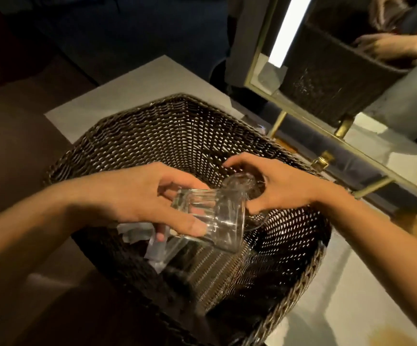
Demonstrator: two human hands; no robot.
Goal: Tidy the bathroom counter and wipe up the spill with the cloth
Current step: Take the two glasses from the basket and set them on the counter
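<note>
The basket is dark woven wicker, rough and faintly glossy, the tumbler clear ribbed glass with bright glints, the counter pale, smooth and matt, and the mirror frame polished brass-coloured metal.

The basket sits on the bench. The glass is over the basket. The mirror stands behind, to the right.
</note>
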